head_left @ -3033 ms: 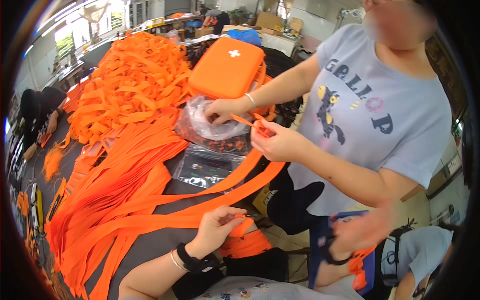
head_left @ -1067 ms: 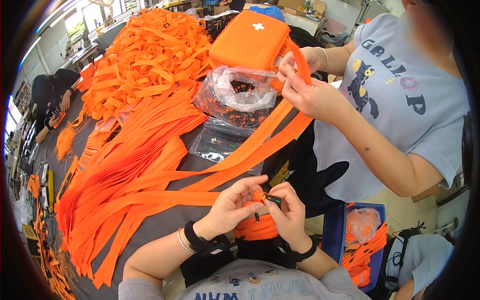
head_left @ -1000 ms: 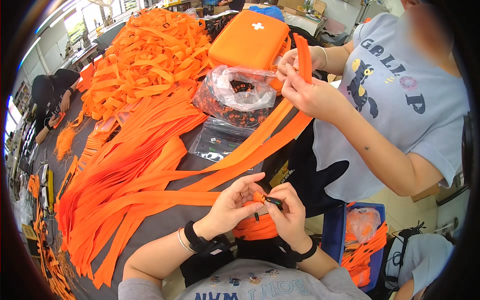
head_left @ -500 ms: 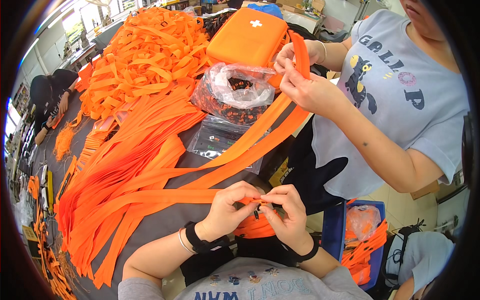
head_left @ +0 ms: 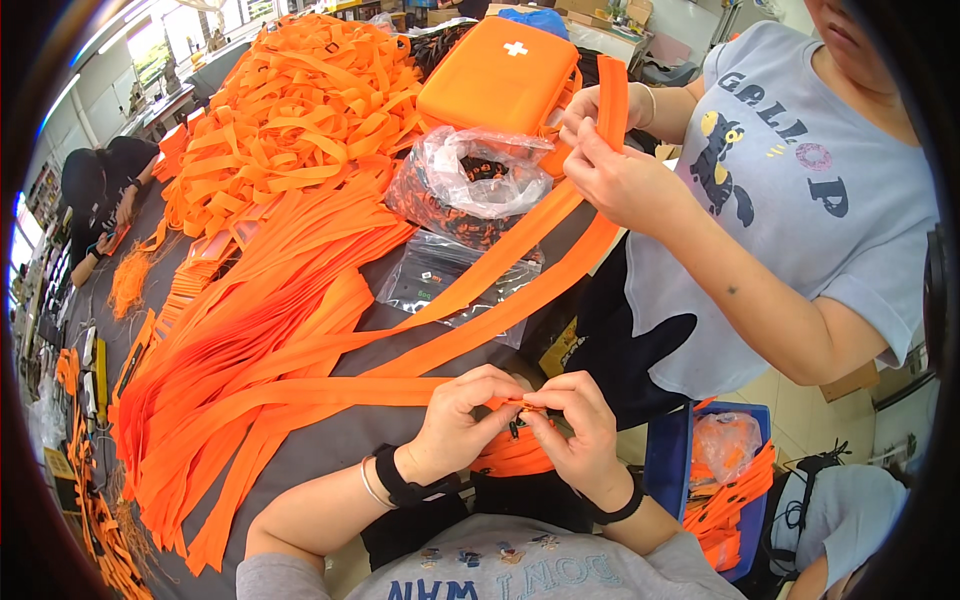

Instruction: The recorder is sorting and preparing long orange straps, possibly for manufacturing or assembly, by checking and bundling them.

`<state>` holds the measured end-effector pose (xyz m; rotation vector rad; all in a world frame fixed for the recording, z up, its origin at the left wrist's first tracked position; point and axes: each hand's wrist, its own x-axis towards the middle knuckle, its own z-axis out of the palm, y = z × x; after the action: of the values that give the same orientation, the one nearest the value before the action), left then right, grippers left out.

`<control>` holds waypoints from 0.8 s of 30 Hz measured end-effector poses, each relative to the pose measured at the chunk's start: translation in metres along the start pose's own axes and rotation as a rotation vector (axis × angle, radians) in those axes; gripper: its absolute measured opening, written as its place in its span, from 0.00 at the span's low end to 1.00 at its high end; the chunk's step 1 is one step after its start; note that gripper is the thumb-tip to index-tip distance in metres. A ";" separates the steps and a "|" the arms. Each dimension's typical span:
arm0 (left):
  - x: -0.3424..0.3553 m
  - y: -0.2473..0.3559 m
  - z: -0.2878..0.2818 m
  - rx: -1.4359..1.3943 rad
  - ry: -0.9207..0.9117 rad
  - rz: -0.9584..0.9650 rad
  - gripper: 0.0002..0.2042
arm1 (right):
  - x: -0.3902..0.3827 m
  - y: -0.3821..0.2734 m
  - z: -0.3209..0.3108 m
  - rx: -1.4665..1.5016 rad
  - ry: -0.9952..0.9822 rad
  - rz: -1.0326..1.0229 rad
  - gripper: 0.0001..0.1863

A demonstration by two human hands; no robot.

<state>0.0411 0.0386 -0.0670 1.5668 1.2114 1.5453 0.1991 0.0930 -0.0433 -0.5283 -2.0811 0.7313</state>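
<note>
Head view: my left hand (head_left: 468, 420) and right hand (head_left: 578, 432) pinch shut on one orange strap (head_left: 330, 392) end.
Done: cannot tell.
Left: strap pile (head_left: 230, 340) at ten o'clock.

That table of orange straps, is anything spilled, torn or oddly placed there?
Nothing looks damaged. The straps fan out flat, but a far heap is tangled, and a few trail over the table edge. Both hands, left and right, pinch one strap end with a small dark part.

Flat orange webbing strap (head_left: 400, 392) across dark table, end with small black buckle (head_left: 514, 428)
</note>
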 end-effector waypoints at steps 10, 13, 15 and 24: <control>-0.001 -0.005 -0.001 0.090 -0.037 0.012 0.05 | 0.002 0.002 -0.001 0.006 -0.050 0.008 0.09; 0.000 -0.004 -0.002 0.120 -0.024 0.036 0.04 | 0.005 -0.002 -0.003 -0.012 -0.082 0.029 0.09; 0.000 -0.004 -0.002 0.129 -0.028 0.036 0.04 | 0.004 -0.002 -0.004 -0.051 -0.082 0.018 0.09; -0.002 -0.003 0.001 0.127 -0.022 -0.032 0.05 | 0.001 -0.001 -0.002 -0.019 -0.065 0.049 0.10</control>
<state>0.0417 0.0387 -0.0708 1.6321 1.3383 1.4529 0.1994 0.0937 -0.0413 -0.5748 -2.1431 0.7671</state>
